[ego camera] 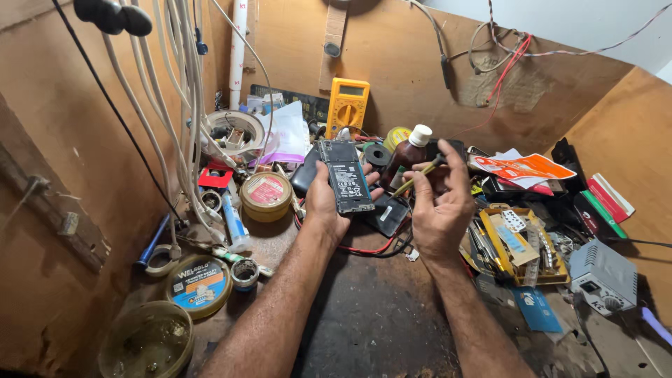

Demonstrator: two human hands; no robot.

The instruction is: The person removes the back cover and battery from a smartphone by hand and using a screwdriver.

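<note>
Opened phone [346, 176], back cover off and dark battery exposed, held upright and slightly tilted above the middle of the workbench [378, 308], nearer its back edge. Left hand [327, 199] grips the phone from the left and from behind: thumb along the left edge, fingertips [369, 172] curled round the right edge, closed firmly on the body. Right hand [442, 199], just right of the phone and not touching it, pinches a thin yellow-handled tool [418, 173] between thumb and forefinger; the remaining fingers are loosely curled, and the tool's tip points down-left toward the phone's lower right side. Whether the tip meets the phone cannot be told.

Directly behind the hands: a brown bottle with white cap [411, 154] and a roll of black tape [379, 155]. Against the back wall: a yellow multimeter [348, 105]. Toward the left edge: a round tin with red label [265, 196]; at the front left corner, a flat tin with blue label [199, 285] and an open dish [145, 343]. Toward the right edge: a yellow tray of small tools [521, 245] and a grey box unit [603, 276]. Red and black wires [371, 248] lie beneath the wrists.
</note>
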